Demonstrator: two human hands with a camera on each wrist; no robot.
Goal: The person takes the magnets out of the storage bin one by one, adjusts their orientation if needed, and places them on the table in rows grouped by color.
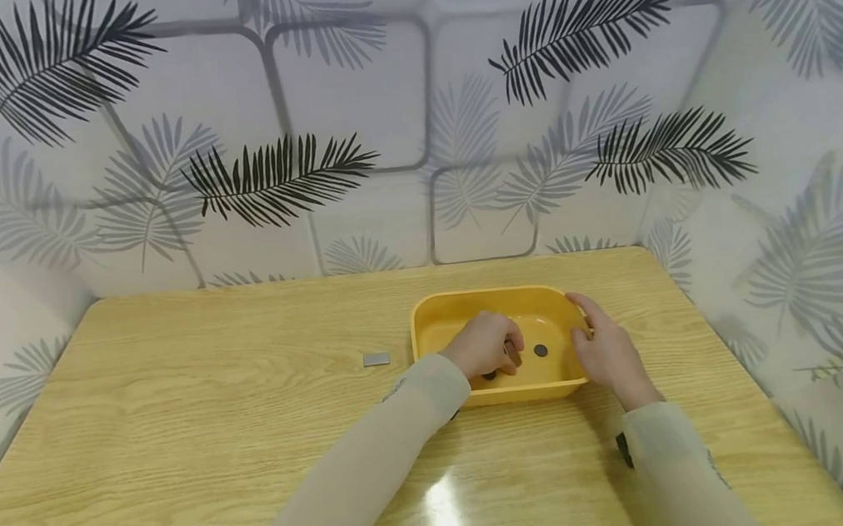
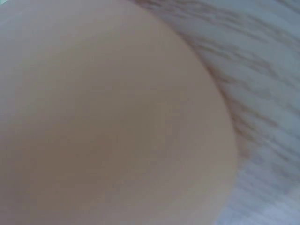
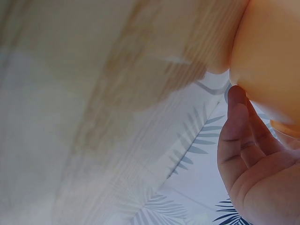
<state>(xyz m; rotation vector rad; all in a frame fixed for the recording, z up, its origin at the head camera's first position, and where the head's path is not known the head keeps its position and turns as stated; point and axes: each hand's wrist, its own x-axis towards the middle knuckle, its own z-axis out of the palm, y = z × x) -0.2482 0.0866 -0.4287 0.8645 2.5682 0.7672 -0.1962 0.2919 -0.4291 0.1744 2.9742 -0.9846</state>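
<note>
A yellow rectangular bin (image 1: 478, 397) stands on the table, with dark round spots (image 1: 540, 350) on its floor; whether these are discs or holes I cannot tell. My left hand (image 1: 485, 343) reaches down inside it, fingers curled, and pinches what looks like a small brown piece (image 1: 513, 354), mostly hidden by the fingers. At the bin's right end my right hand (image 1: 610, 355) holds the wall by its rim. In the right wrist view, fingers (image 3: 234, 136) touch the outside of the bin (image 3: 267, 56). The left wrist view is filled by a blurred pale surface.
A small grey rectangular piece (image 1: 376, 359) lies on the wooden table (image 1: 202, 416) just left of the bin. Behind the table's far edge hangs a leaf-patterned covering (image 1: 357, 218), which also runs along the right side.
</note>
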